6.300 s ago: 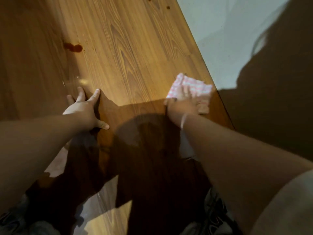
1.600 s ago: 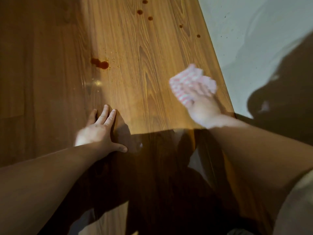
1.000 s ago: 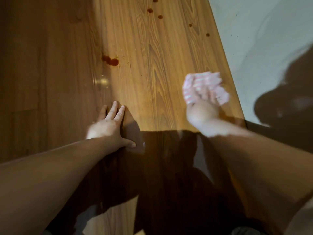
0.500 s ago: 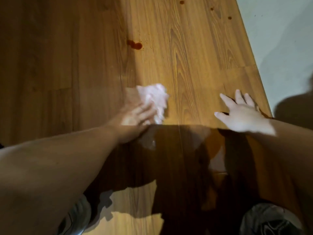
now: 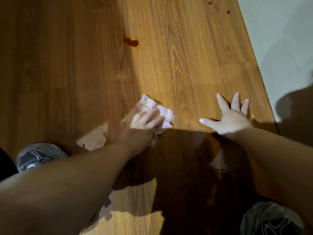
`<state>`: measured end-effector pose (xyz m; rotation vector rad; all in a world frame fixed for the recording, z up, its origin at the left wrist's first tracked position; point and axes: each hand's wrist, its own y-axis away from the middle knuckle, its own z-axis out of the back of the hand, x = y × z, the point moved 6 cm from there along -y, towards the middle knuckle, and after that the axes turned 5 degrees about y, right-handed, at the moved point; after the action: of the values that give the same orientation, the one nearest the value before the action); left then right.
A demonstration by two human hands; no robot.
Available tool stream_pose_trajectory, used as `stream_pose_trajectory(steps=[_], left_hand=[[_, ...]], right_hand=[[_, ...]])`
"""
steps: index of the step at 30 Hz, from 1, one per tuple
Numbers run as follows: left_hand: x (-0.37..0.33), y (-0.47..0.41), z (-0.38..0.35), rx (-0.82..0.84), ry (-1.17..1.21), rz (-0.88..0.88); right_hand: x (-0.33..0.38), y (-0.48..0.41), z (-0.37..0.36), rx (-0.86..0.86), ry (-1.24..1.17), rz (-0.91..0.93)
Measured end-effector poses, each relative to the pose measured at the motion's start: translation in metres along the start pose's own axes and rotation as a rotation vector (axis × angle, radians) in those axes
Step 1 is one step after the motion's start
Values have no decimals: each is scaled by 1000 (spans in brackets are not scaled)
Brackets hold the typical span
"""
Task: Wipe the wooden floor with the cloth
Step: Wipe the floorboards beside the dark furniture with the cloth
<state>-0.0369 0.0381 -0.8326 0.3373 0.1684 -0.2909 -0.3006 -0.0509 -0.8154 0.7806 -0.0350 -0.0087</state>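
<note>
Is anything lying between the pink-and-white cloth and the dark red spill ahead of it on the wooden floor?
Nothing visible. Only bare wooden floor lies between the pink-and-white checked cloth under the left hand and the dark red spill. The right hand rests flat off to the right, clear of that path.

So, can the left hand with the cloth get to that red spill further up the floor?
Probably yes. Only bare wooden floor lies between the cloth under the left hand and the red spill, and the right hand rests off to the side. It may take a forward lean.
</note>
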Motion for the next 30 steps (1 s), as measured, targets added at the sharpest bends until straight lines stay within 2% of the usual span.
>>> stream_pose_trajectory(steps=[1,3,4,5,6,7,10,11,13,14,15,17,18,19,20,22,23,25,26,28,29,30], left_hand=[[39,-3,3,27,22,184],[104,11,17,48,207,660],[110,21,19,75,262,825],[99,33,16,94,232,906],[72,41,10,97,189,903],[38,47,5,50,164,801],[-73,55,-14,29,86,194],[-81,50,-14,50,85,28],[-66,35,-7,39,-40,-134],[-39,35,-9,8,-88,-104],[-4,26,-4,-2,-78,27],[66,34,12,-35,77,485],[86,44,21,-117,156,656],[93,56,31,-227,170,765],[91,67,33,-254,165,844],[72,80,15,-64,178,924],[51,74,8,12,132,812],[-3,46,8,-37,129,433],[-33,31,3,-9,205,264],[-82,-3,1,128,213,-70],[-85,-20,4,217,175,-141],[-74,-42,5,231,161,-146]], right_hand=[[3,-1,-2,-22,-20,28],[11,-4,-7,-47,-30,88],[15,-5,-9,-47,-17,92],[18,-6,-10,-34,3,81],[21,-6,-10,-23,28,66],[26,-7,-8,-29,47,61],[28,-3,-5,-46,57,60],[29,-2,-4,-51,62,56],[27,-3,-2,-48,81,47],[30,-2,-7,-29,79,51],[28,-3,-4,-25,77,55],[25,-2,-2,-8,87,59],[24,0,-1,1,94,62],[23,2,0,10,96,65],[23,3,2,9,91,65],[28,7,4,-26,58,72],[29,9,5,-71,30,92],[36,12,11,-220,-48,163],[39,13,17,-295,-95,185],[42,8,30,-396,-209,157],[41,3,36,-417,-266,120],[38,-5,43,-416,-310,81]])
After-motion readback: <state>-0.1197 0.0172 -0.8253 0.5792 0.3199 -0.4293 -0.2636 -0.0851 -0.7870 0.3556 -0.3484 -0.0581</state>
